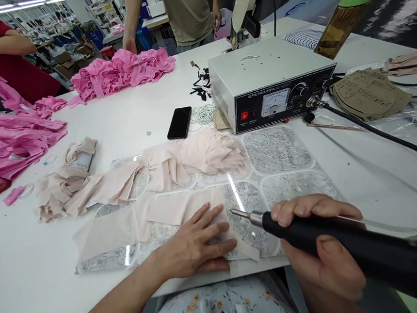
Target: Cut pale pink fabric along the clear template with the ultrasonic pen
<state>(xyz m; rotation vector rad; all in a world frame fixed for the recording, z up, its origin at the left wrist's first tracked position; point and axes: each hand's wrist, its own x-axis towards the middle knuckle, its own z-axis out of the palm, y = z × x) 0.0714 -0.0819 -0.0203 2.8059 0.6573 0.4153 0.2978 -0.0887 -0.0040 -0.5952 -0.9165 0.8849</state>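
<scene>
Left hand (198, 245): flat, fingers spread and straight, gripping nothing, resting on cloth (185, 205). Cloth runs from under those fingers out to their left, on top of the clear sheet (246, 197). Right hand (340, 271): fingers wrapped around the black tool (385, 253); tip just right of left fingertips, can't tell if touching sheet. Beige pile (208, 151) beyond left fingers, phone (180, 123) past that. Box (275, 82) beyond right fingers, cable (377, 130) in its front.
</scene>
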